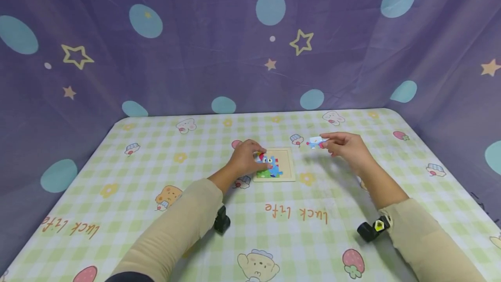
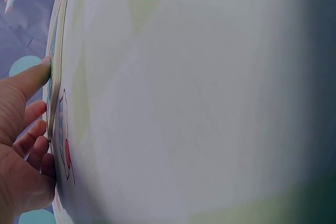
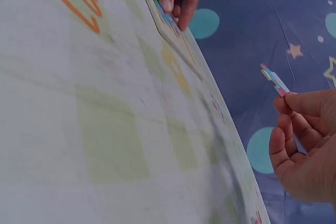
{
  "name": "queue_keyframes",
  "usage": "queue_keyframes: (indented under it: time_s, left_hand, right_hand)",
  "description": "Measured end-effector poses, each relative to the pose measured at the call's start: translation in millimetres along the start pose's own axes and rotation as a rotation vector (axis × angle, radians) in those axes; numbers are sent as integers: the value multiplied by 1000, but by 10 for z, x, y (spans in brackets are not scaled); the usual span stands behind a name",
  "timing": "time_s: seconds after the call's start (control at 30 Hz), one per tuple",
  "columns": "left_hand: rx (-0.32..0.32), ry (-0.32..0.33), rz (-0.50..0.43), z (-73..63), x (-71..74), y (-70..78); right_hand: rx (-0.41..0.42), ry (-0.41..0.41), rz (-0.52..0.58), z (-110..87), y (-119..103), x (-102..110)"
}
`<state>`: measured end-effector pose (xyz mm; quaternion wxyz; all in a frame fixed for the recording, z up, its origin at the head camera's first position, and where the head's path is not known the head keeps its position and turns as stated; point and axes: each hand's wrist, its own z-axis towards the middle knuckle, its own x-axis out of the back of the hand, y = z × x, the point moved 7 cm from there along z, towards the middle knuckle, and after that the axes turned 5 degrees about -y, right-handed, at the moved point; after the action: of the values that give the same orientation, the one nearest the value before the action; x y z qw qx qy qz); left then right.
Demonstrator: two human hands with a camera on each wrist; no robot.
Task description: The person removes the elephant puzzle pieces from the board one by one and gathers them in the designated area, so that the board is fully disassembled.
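Observation:
A square wooden jigsaw board (image 1: 287, 164) lies on the table, a blue cartoon figure and green patch filling its left part and bare wood showing at the right. My left hand (image 1: 244, 158) holds the board at its left side. In the left wrist view the thumb (image 2: 39, 77) rests on its face, with the other fingers curled at the edge. To the right, my right hand (image 1: 346, 147) pinches a jigsaw piece (image 1: 314, 142) between thumb and fingertips, raised above the cloth. The right wrist view shows this light blue and pink piece (image 3: 275, 80) nearly edge-on.
A green-checked cloth (image 1: 219, 247) with printed cartoons and lettering covers the table. Behind it hangs a purple curtain (image 1: 203, 55) with stars and blue ovals. Black wrist cameras sit by the left sleeve (image 1: 222, 221) and right sleeve (image 1: 422, 229).

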<state>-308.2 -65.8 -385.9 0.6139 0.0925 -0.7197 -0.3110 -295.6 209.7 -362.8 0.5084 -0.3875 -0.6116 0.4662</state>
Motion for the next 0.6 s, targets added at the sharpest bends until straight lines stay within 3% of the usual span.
queue_keyframes:
  time_s: [0.6]
  left_hand:
    - [-2, -4, 2, 13, -9, -16]
  right_hand:
    - [-44, 93, -42, 155, 168, 342]
